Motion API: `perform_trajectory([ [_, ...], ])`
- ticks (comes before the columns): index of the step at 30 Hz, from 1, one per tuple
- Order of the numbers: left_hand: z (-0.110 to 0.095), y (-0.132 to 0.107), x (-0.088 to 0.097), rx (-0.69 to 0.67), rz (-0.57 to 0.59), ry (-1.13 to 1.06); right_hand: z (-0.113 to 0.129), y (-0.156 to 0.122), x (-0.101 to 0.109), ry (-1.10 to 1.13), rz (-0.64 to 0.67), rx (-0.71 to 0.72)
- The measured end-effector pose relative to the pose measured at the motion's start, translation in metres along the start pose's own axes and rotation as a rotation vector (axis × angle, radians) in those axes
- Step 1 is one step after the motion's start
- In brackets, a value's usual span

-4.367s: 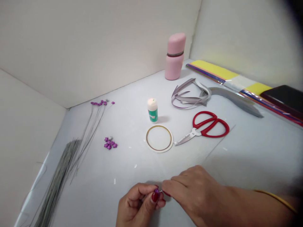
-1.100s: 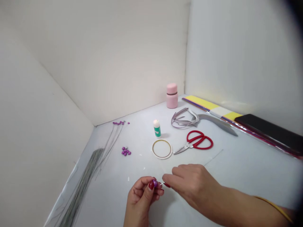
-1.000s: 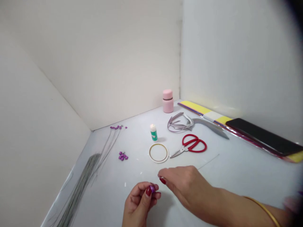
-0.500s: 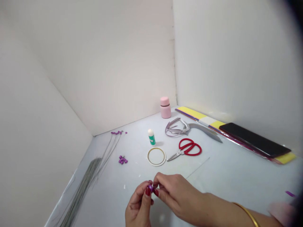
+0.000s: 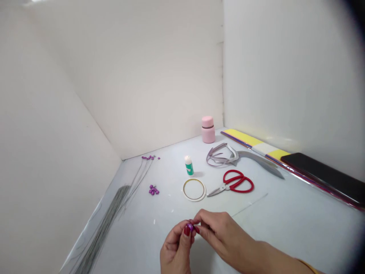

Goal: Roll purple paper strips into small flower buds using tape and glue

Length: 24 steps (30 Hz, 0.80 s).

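Your right hand has come back in since a second ago, when it hung apart from the left with nothing between its fingers; now the two hands meet again low at the near edge of the pale grey surface. Your left hand grasps the small shiny purple piece between thumb and forefinger, raised a little off the surface and turned up toward you so it stays in your sight. The right fingers are clenched in a fine pinch against the piece's right side. Whether they grip the piece itself or something thin sticking out of it is too small to tell. Holding it from both sides like this keeps so tiny a thing steady.

The rest lies well apart, beyond the hands:
- The flat white ring of tape lies nearest, with the red-handled scissors just to its right
- The small green glue bottle with a white cap stands upright behind the ring
- A loose cluster of purple pieces sits to the left, near the long bundle of thin grey wires along the wall
- Curled grey paper strips and the pink flask are at the back
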<state>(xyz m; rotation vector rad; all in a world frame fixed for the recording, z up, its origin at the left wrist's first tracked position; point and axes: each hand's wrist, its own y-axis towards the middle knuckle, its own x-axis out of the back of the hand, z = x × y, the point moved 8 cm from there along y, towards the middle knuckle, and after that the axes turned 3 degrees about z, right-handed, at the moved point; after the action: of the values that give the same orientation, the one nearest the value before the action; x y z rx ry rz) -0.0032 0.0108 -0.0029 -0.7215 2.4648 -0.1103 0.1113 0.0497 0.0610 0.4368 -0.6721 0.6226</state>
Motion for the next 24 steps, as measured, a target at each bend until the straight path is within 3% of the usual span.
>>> perform_trajectory([
  [8,0.000,0.002,0.005,0.025,-0.086,-0.035,-0.002,-0.006,0.000,0.018,0.052,0.131],
  [14,0.002,0.001,0.014,-0.040,-0.163,0.062,-0.003,0.005,-0.001,0.070,0.095,0.112],
  [18,-0.010,0.010,0.024,-0.052,-0.201,0.150,-0.021,0.018,-0.008,-0.024,0.172,0.062],
  [22,-0.022,0.027,0.018,0.002,-0.102,0.121,-0.035,0.026,-0.016,-0.171,0.214,0.036],
  [24,-0.020,0.034,0.010,0.089,-0.036,0.113,-0.034,0.033,-0.010,-0.151,0.161,0.062],
])
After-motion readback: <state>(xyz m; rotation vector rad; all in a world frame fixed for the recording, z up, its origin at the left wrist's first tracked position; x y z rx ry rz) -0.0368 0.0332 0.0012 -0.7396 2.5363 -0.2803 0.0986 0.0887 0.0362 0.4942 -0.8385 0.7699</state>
